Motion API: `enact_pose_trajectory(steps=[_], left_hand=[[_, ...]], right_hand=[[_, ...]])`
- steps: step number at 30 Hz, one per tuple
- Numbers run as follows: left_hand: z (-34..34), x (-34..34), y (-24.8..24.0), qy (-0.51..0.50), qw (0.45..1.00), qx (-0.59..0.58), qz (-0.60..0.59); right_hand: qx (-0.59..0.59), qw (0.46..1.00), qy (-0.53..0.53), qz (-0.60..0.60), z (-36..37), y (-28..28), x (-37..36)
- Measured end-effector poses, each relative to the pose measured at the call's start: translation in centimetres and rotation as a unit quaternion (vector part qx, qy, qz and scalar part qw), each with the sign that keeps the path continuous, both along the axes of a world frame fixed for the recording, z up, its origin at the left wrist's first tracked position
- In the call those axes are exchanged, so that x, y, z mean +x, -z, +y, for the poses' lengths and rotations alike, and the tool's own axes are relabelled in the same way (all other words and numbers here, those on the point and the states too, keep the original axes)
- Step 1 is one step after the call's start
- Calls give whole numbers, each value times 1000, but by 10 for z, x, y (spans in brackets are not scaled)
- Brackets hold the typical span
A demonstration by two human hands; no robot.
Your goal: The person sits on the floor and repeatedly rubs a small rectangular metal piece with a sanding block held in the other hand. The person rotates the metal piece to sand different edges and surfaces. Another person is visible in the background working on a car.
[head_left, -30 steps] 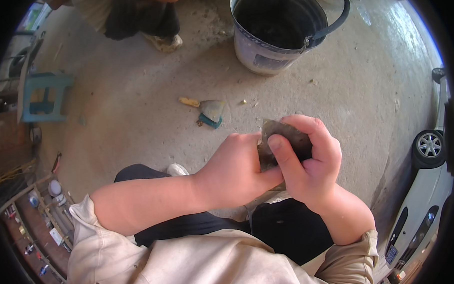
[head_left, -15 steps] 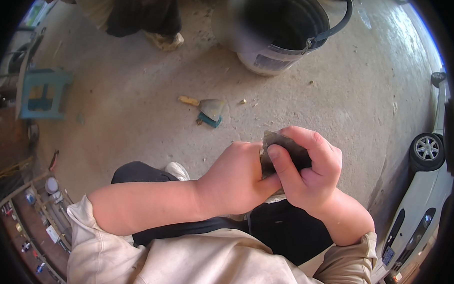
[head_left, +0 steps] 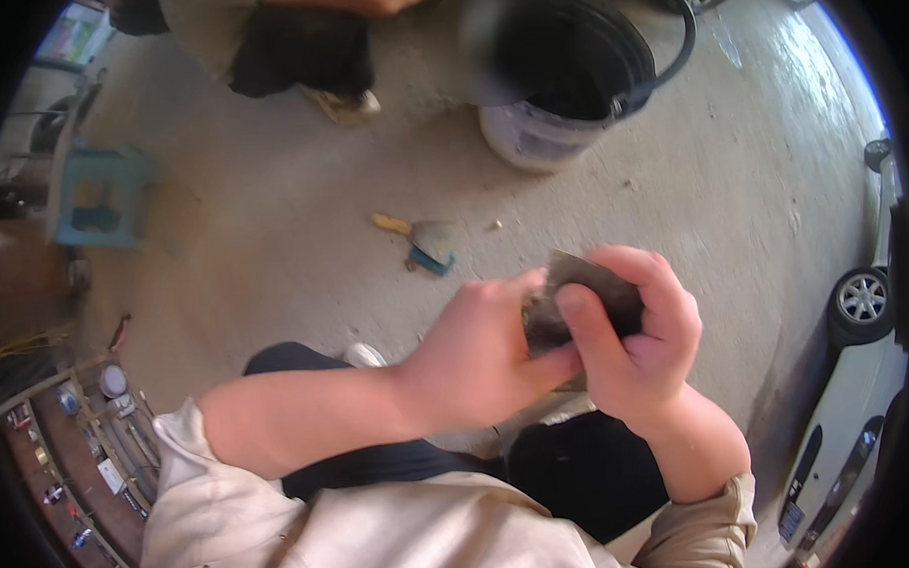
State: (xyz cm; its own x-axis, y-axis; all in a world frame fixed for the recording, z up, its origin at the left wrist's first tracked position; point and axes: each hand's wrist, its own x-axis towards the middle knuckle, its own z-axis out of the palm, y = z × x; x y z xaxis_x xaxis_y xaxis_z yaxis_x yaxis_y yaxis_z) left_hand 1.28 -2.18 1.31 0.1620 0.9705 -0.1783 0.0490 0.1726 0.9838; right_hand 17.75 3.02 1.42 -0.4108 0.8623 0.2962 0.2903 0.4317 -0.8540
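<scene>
Dark flat piece (head_left: 616, 296) | four o'clock from yellow-handled scraper (head_left: 434, 242) | left hand (head_left: 482, 348) and right hand (head_left: 639, 363) grip it | looks light, stiff; best pinched at three and nine o'clock edges

Grey concrete floor (head_left: 732, 204), blue stool (head_left: 100, 166)

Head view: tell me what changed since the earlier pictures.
The right hand has shifted slightly right, baring more of the dark flat piece. The view also shifted slightly; a pale blur now veils part of the bucket. The left hand stays on the piece, the yellow-handled scraper on the floor.
</scene>
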Motion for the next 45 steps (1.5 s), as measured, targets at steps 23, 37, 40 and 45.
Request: enact_pose_trajectory(steps=[23, 37, 40, 45], left_hand=[[9, -8, 13, 110, 990, -32, 86], [21, -50, 7, 35, 985, -169, -32], [20, -51, 7, 61, 980, -190, -27], [18, -47, 0, 63, 975, -210, -36]], right_hand=[[-192, 978, 39, 69, -5, 12, 0], [-135, 926, 233, 266, 35, 30, 50], [19, 973, 185, 134, 25, 40, 64], [175, 978, -114, -17, 29, 30, 50]])
